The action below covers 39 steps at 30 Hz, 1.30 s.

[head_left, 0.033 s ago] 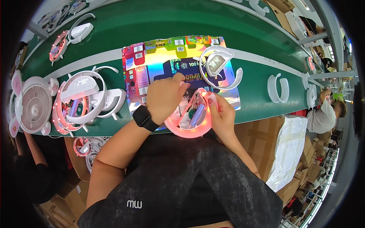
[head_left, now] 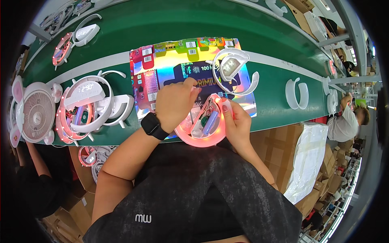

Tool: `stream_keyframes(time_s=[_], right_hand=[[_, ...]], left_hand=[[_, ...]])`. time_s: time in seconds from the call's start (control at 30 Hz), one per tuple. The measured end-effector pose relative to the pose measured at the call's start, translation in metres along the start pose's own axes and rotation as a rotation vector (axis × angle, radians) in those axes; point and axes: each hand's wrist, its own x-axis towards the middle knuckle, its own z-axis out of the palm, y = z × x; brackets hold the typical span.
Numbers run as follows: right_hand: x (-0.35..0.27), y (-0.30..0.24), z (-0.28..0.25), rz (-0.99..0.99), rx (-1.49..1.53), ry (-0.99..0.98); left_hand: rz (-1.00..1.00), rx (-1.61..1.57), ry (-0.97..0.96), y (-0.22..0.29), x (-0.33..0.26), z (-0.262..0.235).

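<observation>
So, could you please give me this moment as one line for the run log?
left hand: on pink ring | right hand: grips ring's right rim | ring: lit, open, blue cell showing | under it: shiny card, green belt

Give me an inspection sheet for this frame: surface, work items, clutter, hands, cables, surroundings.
Surface: green conveyor belt with a pale stripe, running across the view.
Work items: glowing pink ring-shaped housing, open, with a blue cylindrical cell and wiring inside, lying on a shiny rainbow packaging sheet.
Clutter: white ring part on the sheet; stack of white and pink rings; small white fan; white C-shaped piece.
Hands: left hand rests on the housing's upper left, a black smartwatch on its wrist; right hand grips its right edge.
Cables: thin wires inside the housing only.
Surroundings: cardboard boxes, another person at right.
</observation>
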Motion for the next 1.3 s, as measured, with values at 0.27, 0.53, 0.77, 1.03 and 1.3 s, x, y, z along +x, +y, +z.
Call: stream_keyframes(time_s=[0.27,0.53,0.77,1.03,1.3], right_hand=[[-0.005,0.006,0.003,0.077,0.04,-0.004],[0.003,0.011,0.012,-0.193,-0.179,0.098],[0.007,0.006,0.008,0.0,-0.043,0.105],[0.006,0.009,0.002,-0.003,0.041,0.042],[0.012,0.002,-0.009,0.026,0.36,-0.211]], left_hand=[[0.03,0.017,0.071,-0.009,0.0,0.011],[0.089,0.346,-0.107,0.008,0.011,0.01],[0.003,-0.009,-0.061,-0.008,-0.003,0.004],[-0.311,-0.2,-0.12,-0.005,-0.039,-0.022],[-0.051,-0.388,0.226,0.014,-0.058,-0.027]])
